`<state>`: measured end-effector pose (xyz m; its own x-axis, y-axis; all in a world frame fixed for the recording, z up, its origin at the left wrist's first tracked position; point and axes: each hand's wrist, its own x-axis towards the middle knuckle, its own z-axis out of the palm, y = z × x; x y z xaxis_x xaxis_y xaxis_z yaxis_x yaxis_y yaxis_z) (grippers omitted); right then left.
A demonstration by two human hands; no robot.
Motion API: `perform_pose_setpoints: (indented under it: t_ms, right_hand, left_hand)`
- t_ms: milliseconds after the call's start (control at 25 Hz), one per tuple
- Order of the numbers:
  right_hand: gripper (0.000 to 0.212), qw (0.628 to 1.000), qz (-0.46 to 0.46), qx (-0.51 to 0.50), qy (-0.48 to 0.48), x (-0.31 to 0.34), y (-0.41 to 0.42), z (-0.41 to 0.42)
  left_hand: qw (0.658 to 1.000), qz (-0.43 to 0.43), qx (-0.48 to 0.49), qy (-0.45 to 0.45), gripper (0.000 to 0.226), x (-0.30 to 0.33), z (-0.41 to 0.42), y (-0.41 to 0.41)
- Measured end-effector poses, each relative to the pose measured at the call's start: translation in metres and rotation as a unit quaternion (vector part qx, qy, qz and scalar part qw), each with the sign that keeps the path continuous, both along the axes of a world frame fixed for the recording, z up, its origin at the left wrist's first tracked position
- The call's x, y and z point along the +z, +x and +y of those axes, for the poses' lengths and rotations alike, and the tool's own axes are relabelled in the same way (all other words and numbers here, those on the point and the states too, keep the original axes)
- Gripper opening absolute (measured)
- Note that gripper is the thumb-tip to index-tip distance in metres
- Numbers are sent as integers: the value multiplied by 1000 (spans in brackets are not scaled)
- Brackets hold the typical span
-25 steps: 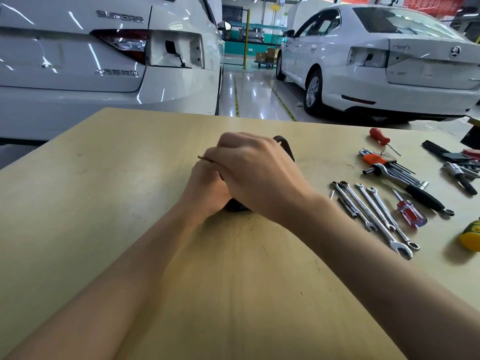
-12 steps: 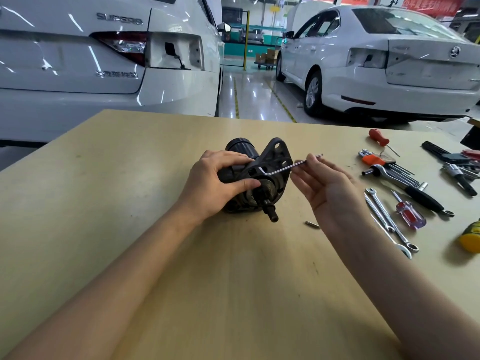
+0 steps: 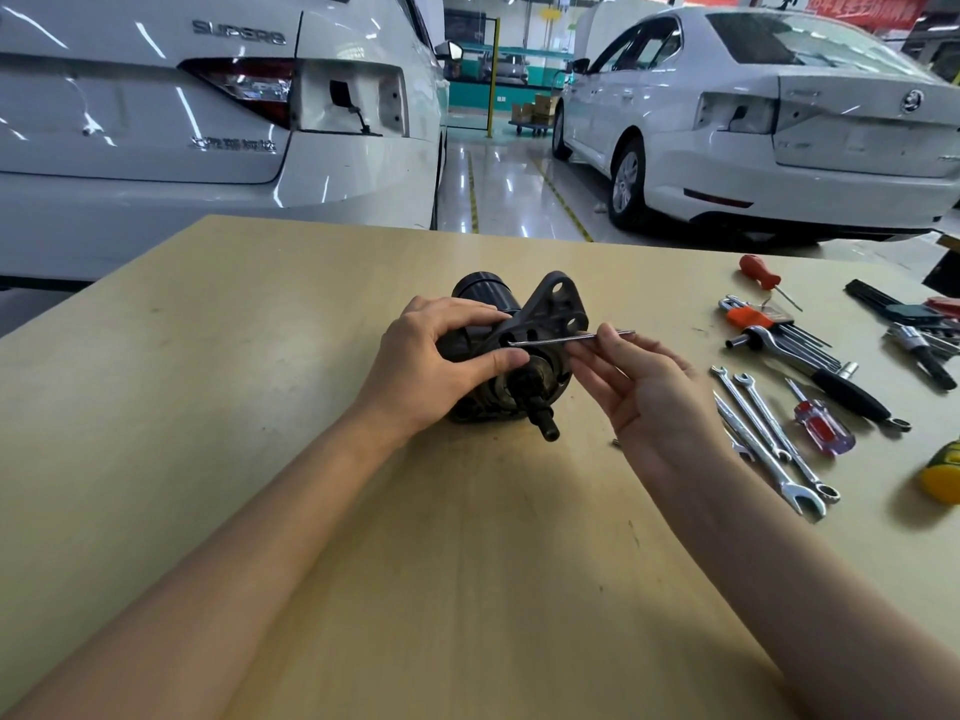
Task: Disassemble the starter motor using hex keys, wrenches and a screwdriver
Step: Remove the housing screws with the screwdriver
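Two hands: both work at the middle of the pale wooden table (image 3: 260, 459).
Left hand (image 3: 431, 366): fingers curled around the black cylindrical starter motor (image 3: 519, 356), which lies on the table.
Right hand (image 3: 649, 392): palm up, thumb and fingertips pinching a thin silver hex key (image 3: 566, 338); its far end touches the motor's flange.
Right side: silver combination wrenches (image 3: 769, 439) lie on the table.

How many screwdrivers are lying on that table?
2 clearly: a red-handled screwdriver at the table's far right, and a clear-and-red-handled screwdriver beside the wrenches. The yellow tool at the frame's edge might be another.
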<state>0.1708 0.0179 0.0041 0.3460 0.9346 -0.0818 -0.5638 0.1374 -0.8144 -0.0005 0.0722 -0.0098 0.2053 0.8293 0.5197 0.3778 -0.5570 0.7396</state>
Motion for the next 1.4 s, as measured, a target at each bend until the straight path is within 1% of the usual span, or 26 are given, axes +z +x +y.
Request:
perform_pose_setpoints:
  t_ms: [80,240,280,320,400,480,560,640,720,760,800,840,880,920,960,1000,1040,1080,1120,1160,1280,1400]
  right_hand:
    - [8,1000,15,0,-9,-2,1,0]
    - [11,999,36,0,-14,-5,-2,-2]
    - [12,1000,21,-5,-1,-3,-3,-3]
    - [12,1000,-16,-16,18,-1,-4,-3]
    - [10,987,-139,-50,68,8,-7,-1]
    - [10,955,-261,-82,115,19,-14,3]
    - [12,902,-389,-110,154,27,-22,9]
    - [13,831,-509,-109,196,31,-32,13]
    - [13,734,-629,-90,239,29,-43,13]
    - [14,691,-665,-90,270,25,-46,11]
    - [14,672,-668,-99,304,20,-47,7]
    - [14,681,-644,-113,328,17,-42,2]
    - [14,713,-606,-128,329,15,-32,-2]
    - [15,754,-567,-142,299,14,-19,-6]
    - [16,792,-539,-152,243,13,-4,-9]
    - [14,808,-545,-150,166,12,16,-9]
    - [12,796,-583,-142,76,10,38,-10]
    - [12,768,-627,-130,-11,8,59,-10]
    - [13,740,-657,-123,-77,6,76,-11]
    - [13,724,-668,-123,-117,4,89,-13]
    - [8,702,-682,-93,-183,4,106,-17]
    - [15,657,-717,-81,-218,0,112,-13]
  left_hand:
    - [1000,-7,-1,-2,54,0,-1,1]
    - [1000,-17,-2,2,36,-1,1,2]
    - [1000,-17,-3,1,34,-1,1,1]
    - [1000,-17,-5,0,34,-1,1,0]
    - [1000,-16,-10,1,34,-1,1,-1]
    - [1000,-16,-12,2,34,-2,1,-1]
    - [1000,-11,-12,13,35,-2,2,-2]
    - [1000,0,-12,27,33,-2,2,-2]
    - [999,11,-10,33,25,-2,2,-3]
    - [999,15,-2,32,30,-3,2,-4]
    - [1000,9,-2,26,33,-3,2,-4]
    - [1000,6,-5,23,31,-3,2,-4]
    - [1000,1,-15,23,28,-3,2,-4]
    - [1000,1,-17,24,33,-3,2,-4]
    - [1000,-3,-19,21,38,-4,2,-4]
    - [1000,-5,-16,23,39,-4,2,-3]
    - [999,-7,-15,27,38,-3,2,-2]
    - [999,-9,-14,31,37,-3,2,-1]
    - [999,-12,-14,30,36,-2,2,-1]
    - [999,-14,-15,26,36,-1,2,-1]
    - [1000,-14,-14,13,37,0,2,-2]
    - [1000,-11,-13,7,38,0,0,-2]
